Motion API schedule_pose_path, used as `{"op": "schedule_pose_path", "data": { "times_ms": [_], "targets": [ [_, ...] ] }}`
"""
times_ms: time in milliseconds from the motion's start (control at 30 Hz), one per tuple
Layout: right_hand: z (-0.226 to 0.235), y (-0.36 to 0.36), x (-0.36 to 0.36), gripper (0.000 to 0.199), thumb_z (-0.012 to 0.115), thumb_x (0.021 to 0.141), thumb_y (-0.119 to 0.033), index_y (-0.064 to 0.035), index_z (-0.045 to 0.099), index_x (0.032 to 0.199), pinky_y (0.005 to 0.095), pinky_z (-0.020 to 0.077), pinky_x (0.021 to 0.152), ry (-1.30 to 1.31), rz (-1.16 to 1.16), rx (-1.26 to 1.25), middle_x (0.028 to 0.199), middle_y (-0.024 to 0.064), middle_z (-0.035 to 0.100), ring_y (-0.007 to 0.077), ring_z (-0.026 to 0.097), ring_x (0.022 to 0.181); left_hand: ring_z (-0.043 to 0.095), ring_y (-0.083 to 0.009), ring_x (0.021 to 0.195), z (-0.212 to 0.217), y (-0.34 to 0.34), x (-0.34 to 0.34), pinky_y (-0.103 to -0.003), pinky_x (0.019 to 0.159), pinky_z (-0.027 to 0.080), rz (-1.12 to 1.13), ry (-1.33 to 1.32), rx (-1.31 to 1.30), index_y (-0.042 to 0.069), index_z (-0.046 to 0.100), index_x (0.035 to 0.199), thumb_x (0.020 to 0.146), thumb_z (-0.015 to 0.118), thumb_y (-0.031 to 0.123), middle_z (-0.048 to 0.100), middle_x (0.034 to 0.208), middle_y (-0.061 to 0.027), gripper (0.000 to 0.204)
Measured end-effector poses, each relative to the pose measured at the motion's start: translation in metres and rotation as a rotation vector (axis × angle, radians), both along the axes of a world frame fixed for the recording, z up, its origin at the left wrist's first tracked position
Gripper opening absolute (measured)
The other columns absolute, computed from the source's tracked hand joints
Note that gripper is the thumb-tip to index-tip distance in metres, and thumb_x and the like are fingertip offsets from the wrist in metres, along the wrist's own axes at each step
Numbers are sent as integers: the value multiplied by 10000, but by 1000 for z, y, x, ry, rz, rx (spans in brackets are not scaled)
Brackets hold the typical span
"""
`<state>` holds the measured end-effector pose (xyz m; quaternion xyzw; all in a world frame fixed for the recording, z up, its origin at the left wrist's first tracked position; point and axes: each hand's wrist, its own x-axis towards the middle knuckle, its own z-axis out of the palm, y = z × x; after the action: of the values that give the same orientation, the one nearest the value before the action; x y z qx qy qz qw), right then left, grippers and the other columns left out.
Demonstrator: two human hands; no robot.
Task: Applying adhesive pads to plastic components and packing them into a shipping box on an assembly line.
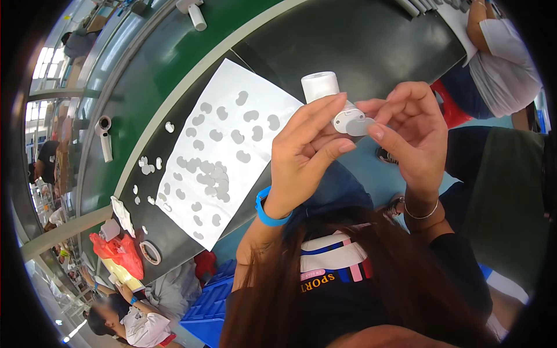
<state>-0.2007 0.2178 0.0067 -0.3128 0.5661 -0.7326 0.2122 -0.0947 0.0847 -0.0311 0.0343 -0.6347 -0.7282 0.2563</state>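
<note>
Left hand point(304, 139) is closed on the white housing point(319, 87), fingers over its barrel, thumb in front. Right hand point(415, 130) is at its face end: thumb tip at the edge of one grey piece point(355, 127), forefinger by the housing. Can't tell if I'm actually pinching that piece or just steadying it.

Room: both hands are up at the near edge of the dark tabletop point(278, 49), roughly over my lap. Bare black top runs beyond the housing, up to the grey tubes point(408, 7). White sheet point(232, 81) with more grey kidney-shaped cutouts point(238, 136) is left of my left hand; its near edge runs close to the table edge. Pale rim point(226, 43) bounds the far side. Co-worker in a white top point(505, 64) sits well off to my right.

Hidden: left fingers cover the middle of the barrel, palm side unseen. Grey piece overlaps part of the housing's end face; can't tell if it's seated. Tubes get cut by the lens rim.

Position: barrel's open end points away from me, past the left fingertips; face end and grey piece sit between the two thumbs.
</note>
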Motion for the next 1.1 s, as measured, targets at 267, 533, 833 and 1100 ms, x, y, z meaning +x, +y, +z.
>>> {"op": "schedule_pose_path", "data": {
  "times_ms": [267,533,833,1100],
  "targets": [
    [0,2,-2,323,675,773,43,-6,481,1026,257,476,803,28,-25,73,841,84,627,144,622,902,588,-242,1041,-3,1,-1,-346,843,561,-30,-48,-56,-3,553,1234,875,576,18,498,1267,-173,360],
    [0,3,-5,318,685,767,35,-18,477,1002,265,465,819,-9,-33,91,821,71,626,143,618,919,577,-265,1070,-3,3,-4,-367,848,565,-27,-54,-50,-6,557,1225,894,554,38,501,1261,-179,334],
    [0,5,-6,316,685,762,40,-21,472,988,266,464,828,-51,-24,93,808,67,624,151,619,930,567,-268,1081,-1,6,-6,-361,841,570,-25,-52,-2,-11,573,1203,897,549,39,504,1253,-181,311],
    [-1,4,-7,303,680,756,52,-24,476,968,263,463,826,-17,-31,115,807,58,610,144,619,916,566,-266,1080,-1,7,-7,-358,840,571,-21,-49,10,-8,577,1199,897,548,33,505,1251,-185,306]
  ]
}}
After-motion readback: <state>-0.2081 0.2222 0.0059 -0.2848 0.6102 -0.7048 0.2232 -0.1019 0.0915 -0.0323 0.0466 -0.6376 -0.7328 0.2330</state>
